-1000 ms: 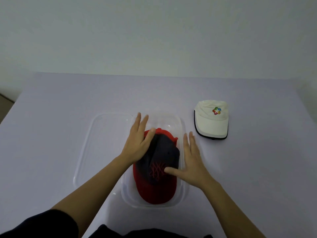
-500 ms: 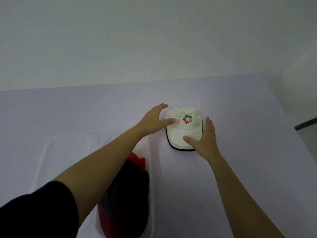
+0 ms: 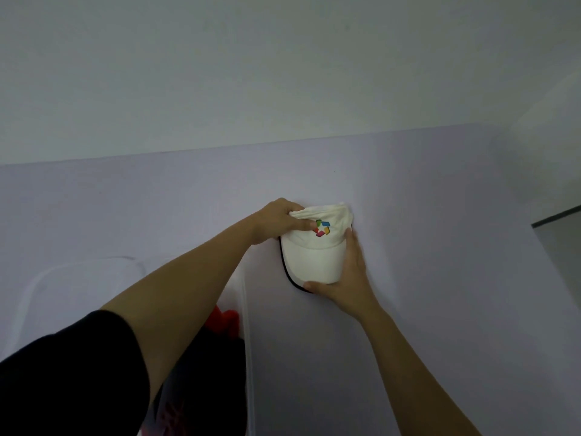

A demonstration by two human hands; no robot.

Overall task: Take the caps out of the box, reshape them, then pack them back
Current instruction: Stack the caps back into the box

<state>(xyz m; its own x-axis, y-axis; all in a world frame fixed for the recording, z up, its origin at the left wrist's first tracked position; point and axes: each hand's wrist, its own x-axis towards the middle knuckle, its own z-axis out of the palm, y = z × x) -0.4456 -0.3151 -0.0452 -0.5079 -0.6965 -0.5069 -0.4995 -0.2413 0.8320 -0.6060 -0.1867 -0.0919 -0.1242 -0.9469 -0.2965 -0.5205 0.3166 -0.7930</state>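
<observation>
Head view: a second ago both hands lay flat on the red cap (image 3: 224, 320) in the box (image 3: 248, 347). Half a second ago they had crossed to the white cap (image 3: 316, 254) and rested on it with straight fingers. Now they have closed. The left hand (image 3: 278, 222) bunches the cloth of the crown, its thumb lying across the front next to the coloured badge. The right hand (image 3: 349, 278) holds the brim, thumb hooked round its near edge and fingers running up its right side.

The crown has risen into a ridge under the left hand's pull, and the brim's dark underside shows along the left edge. Whether the white cap has left the desk (image 3: 446, 278) I cannot tell; it is out on the desk's surface, well to the right of the box and beyond it.

The red cap sits in the box, mostly hidden behind the left arm. A clear lid (image 3: 81, 272) lies left of the box.

My reading is that the red cap is packed and the white one is the last to go. This grip looks like the start of its reshaping or of lifting it toward the box.
</observation>
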